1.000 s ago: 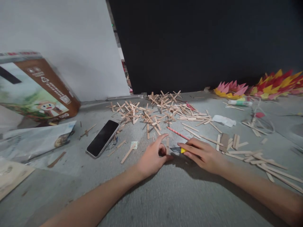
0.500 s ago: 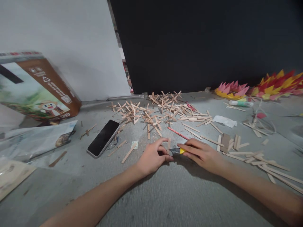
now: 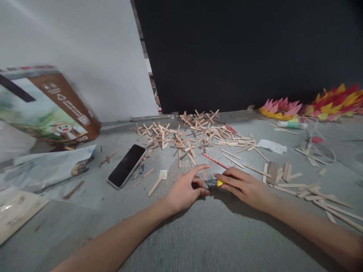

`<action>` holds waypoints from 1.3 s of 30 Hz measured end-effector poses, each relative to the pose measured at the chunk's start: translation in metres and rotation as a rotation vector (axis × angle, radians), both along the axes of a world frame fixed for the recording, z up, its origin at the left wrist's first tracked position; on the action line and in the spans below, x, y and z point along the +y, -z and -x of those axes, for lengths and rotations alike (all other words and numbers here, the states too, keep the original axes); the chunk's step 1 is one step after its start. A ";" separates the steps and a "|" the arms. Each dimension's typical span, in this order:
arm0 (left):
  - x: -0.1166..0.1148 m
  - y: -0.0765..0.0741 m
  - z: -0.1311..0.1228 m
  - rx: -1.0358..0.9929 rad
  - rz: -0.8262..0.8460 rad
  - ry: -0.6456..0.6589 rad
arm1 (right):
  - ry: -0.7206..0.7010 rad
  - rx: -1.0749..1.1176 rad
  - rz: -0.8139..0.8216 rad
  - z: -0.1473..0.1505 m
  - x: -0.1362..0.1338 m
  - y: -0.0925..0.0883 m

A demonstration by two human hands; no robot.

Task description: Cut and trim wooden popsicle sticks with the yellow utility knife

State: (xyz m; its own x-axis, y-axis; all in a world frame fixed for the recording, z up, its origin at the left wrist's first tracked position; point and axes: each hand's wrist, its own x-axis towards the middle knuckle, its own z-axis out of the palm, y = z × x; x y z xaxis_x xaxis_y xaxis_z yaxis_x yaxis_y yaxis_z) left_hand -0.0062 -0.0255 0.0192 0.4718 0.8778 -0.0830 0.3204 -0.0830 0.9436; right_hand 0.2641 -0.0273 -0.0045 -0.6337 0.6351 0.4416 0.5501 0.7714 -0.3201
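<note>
My left hand (image 3: 185,190) is closed on a small wooden craft stick (image 3: 204,174), pinching its lower part while the index finger stretches out above it. In my right hand (image 3: 248,188) is a utility knife (image 3: 220,183) with a yellow body and a grey metal front. The knife's front end meets the stick close to my left fingertips. Whether the blade cuts into the wood is too small to tell. Just beyond my hands lies a red patterned pencil-like stick (image 3: 214,160).
A heap of crossed craft sticks (image 3: 181,138) lies ahead. Loose sticks (image 3: 309,192) spread on the right. A phone (image 3: 126,166) rests on the left, near a brown printed bag (image 3: 65,109). Paper flowers (image 3: 280,109) and a glue stick (image 3: 292,124) are at the back right.
My left index finger has straightened and come off the top of the craft stick. The knife stays against the stick. The whole view has shifted slightly.
</note>
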 end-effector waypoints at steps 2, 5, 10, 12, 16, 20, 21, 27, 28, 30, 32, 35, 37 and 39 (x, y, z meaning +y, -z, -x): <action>0.000 0.000 0.000 0.004 0.003 0.010 | 0.001 0.001 -0.002 0.001 0.000 -0.001; 0.000 0.002 0.000 -0.006 0.010 0.025 | 0.001 -0.006 -0.003 0.002 -0.001 -0.001; 0.000 0.003 0.000 -0.029 0.038 0.006 | 0.004 0.006 0.011 0.001 -0.001 0.001; 0.000 0.002 0.000 -0.021 0.039 0.001 | 0.011 0.013 0.017 0.000 -0.001 0.002; 0.000 0.001 0.001 0.014 0.011 0.019 | 0.023 -0.001 0.014 0.000 -0.001 0.001; 0.001 0.001 0.001 0.038 0.010 0.088 | 0.033 -0.036 -0.021 0.000 -0.002 0.000; 0.001 0.001 0.001 0.041 0.005 0.099 | 0.031 -0.045 -0.032 0.000 -0.002 0.000; 0.001 0.002 0.001 0.016 0.028 0.060 | 0.033 -0.032 -0.063 0.001 -0.002 0.001; 0.001 0.002 0.002 0.010 0.023 0.047 | 0.035 -0.024 -0.062 0.001 -0.001 0.002; 0.002 0.004 0.002 0.011 0.004 0.042 | 0.037 -0.011 -0.060 0.001 -0.001 0.002; 0.002 0.004 0.003 0.028 -0.009 0.053 | 0.040 -0.007 -0.056 0.001 0.000 0.002; 0.000 0.004 0.002 0.066 -0.027 0.065 | 0.042 -0.017 -0.052 0.000 0.000 0.004; -0.001 0.004 0.002 0.077 -0.038 0.063 | 0.037 -0.031 -0.041 0.000 0.000 0.005; -0.001 0.003 0.001 0.069 -0.035 0.068 | 0.024 -0.050 -0.019 0.000 0.000 0.005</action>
